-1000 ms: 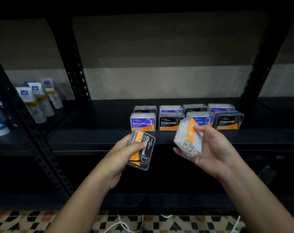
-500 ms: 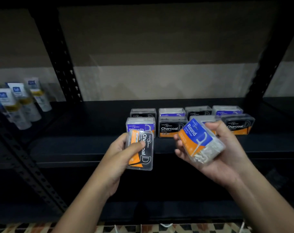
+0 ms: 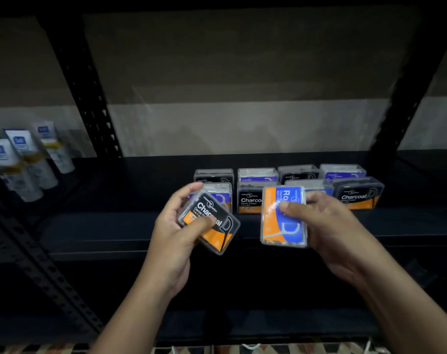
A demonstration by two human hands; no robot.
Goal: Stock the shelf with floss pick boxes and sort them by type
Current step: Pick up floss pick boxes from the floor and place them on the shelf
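Two floss pick boxes held before a dark shelf (image 3: 115, 226).

Head view: eight or so stocked boxes (image 3: 355, 194) sit in two rows right of centre, tubes (image 3: 33, 159) far left, open shelf between. The left hand (image 3: 176, 231) grips a tilted Charcoal box (image 3: 209, 221); the right hand (image 3: 329, 231) grips an upright Round box (image 3: 283, 215), thumbs on their labels.

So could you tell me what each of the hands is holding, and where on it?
The left hand grips the Charcoal box, thumb on its label; the right hand grips the blue Round box, thumb on its front.
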